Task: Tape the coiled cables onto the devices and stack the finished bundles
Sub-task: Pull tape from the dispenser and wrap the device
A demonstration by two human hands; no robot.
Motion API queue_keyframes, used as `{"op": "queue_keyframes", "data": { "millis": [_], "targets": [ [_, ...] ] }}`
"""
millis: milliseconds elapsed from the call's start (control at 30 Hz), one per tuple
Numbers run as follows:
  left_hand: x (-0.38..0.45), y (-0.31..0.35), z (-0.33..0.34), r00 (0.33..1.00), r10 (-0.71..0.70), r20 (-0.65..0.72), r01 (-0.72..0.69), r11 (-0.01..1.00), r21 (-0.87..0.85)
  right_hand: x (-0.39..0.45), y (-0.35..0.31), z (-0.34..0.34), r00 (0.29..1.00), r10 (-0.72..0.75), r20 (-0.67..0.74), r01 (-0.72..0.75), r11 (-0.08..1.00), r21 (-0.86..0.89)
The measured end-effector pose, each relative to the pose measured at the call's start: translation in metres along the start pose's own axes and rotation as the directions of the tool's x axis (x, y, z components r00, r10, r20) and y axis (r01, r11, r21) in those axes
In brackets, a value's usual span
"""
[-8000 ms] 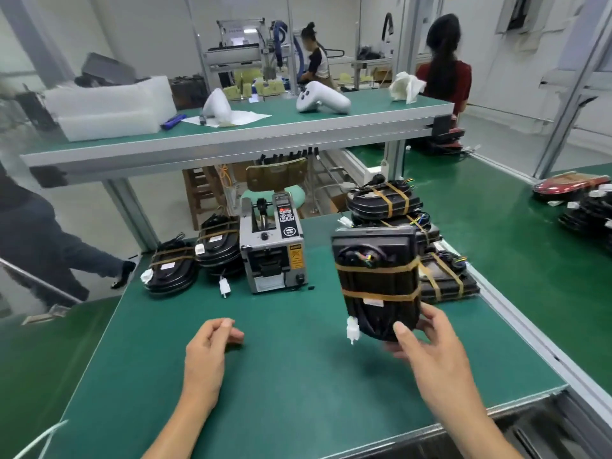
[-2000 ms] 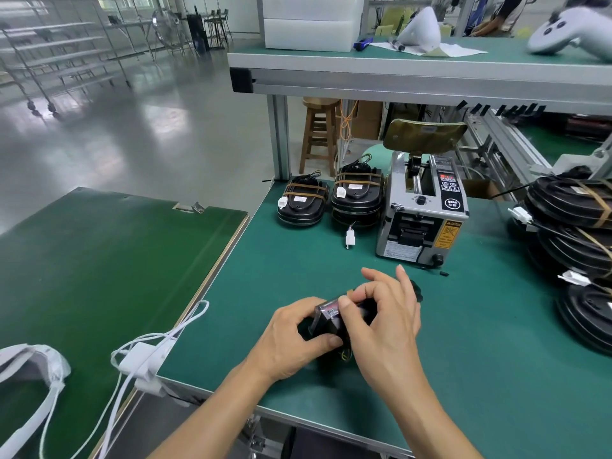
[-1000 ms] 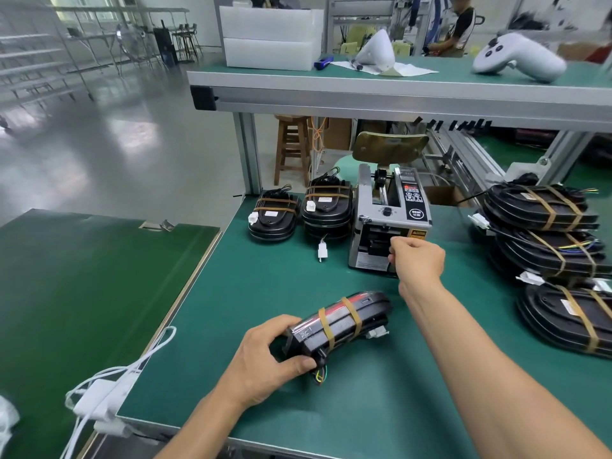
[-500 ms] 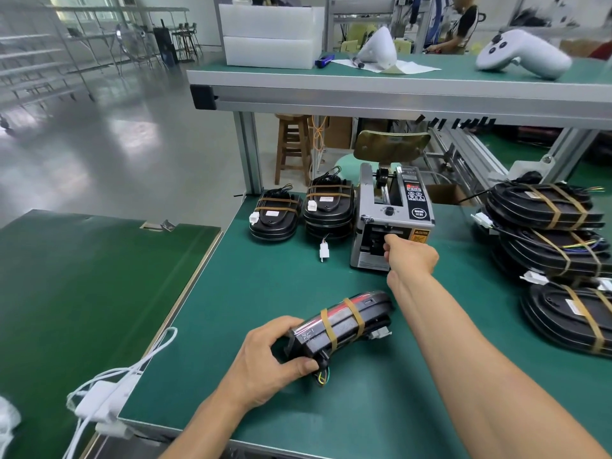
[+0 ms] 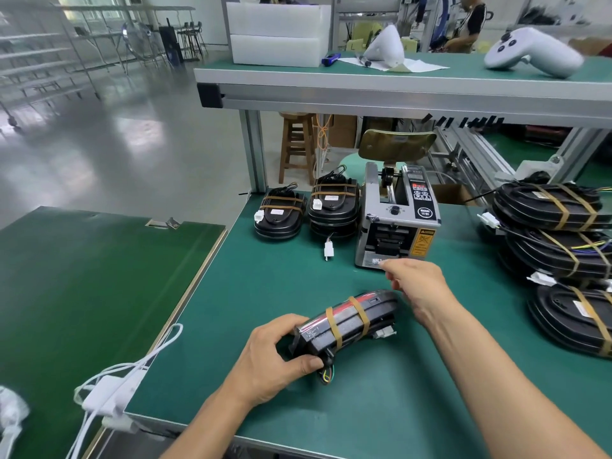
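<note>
The right hand (image 5: pixel 419 286) is blurred; its fingers are curled just in front of the tape dispenser (image 5: pixel 397 220), and whether a strip is pinched cannot be told. The device (image 5: pixel 347 321), black with two brown tape bands, is tilted on the green table (image 5: pixel 381 402) and gripped at its near end by the left hand (image 5: pixel 271 356). The stacked bundles (image 5: pixel 559 233) at right are cut off by the edge. The dispenser's yellow warning label is too small to be read.
</note>
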State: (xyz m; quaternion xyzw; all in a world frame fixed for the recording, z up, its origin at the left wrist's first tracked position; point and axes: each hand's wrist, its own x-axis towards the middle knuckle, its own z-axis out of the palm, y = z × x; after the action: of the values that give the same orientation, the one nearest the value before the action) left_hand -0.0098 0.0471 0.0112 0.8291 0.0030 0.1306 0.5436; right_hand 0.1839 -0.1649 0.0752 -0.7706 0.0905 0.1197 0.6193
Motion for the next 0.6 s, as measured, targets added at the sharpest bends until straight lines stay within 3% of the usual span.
{"op": "queue_keyframes", "data": {
  "millis": [267,400,600],
  "targets": [
    [0.0,-0.003,0.0,1.0,0.025,-0.006,-0.025,1.0,0.01,-0.049,-0.009,-0.031,0.924,-0.24,0.298,0.227,0.971,0.078],
    [0.0,-0.003,0.0,1.0,0.024,-0.009,-0.024,1.0,0.013,-0.07,-0.015,-0.036,0.885,-0.286,0.366,0.282,0.957,0.066],
    [0.001,-0.005,0.0,0.999,0.031,-0.012,-0.031,0.999,0.013,-0.074,-0.01,-0.043,0.88,-0.287,0.38,0.345,0.934,-0.094]
  ]
}}
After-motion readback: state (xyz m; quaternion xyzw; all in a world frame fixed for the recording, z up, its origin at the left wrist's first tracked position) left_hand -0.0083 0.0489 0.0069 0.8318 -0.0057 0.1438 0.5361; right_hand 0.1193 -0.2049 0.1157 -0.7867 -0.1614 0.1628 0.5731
